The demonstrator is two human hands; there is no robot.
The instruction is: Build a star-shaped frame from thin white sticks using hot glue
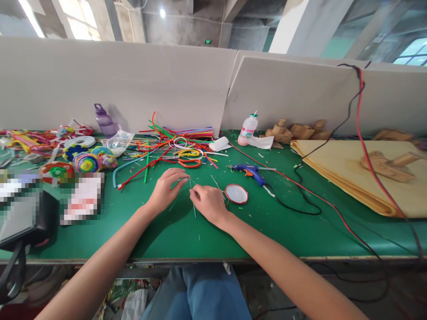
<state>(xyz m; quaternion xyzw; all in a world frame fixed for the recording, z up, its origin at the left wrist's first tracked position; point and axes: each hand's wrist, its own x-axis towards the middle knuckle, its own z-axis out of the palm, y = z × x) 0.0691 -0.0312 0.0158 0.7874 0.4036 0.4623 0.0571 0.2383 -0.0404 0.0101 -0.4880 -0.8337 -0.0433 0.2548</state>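
Observation:
Above the green tabletop, my left hand [168, 189] pinches the upper end of a thin pale wire [195, 210] between thumb and fingertips. My right hand [211, 202] is closed just beside it, its fingers pressed together on the same thin piece, which hangs below them. The wire is too fine to make out exactly. Just right of my right hand lies a round white disc [237, 194] with a red rim. A few loose thin wires lie around my hands. Beyond the disc rests a blue glue gun [251, 171] with an orange trigger.
Colourful pipe cleaners [187, 135] are heaped behind my hands. Fuzzy colourful ornaments [87, 162] and a purple bottle [105, 121] stand left. A drink bottle [248, 130], folded yellow paper [333, 178] and a red cable [320, 200] are right. A black device [43, 218] sits at left.

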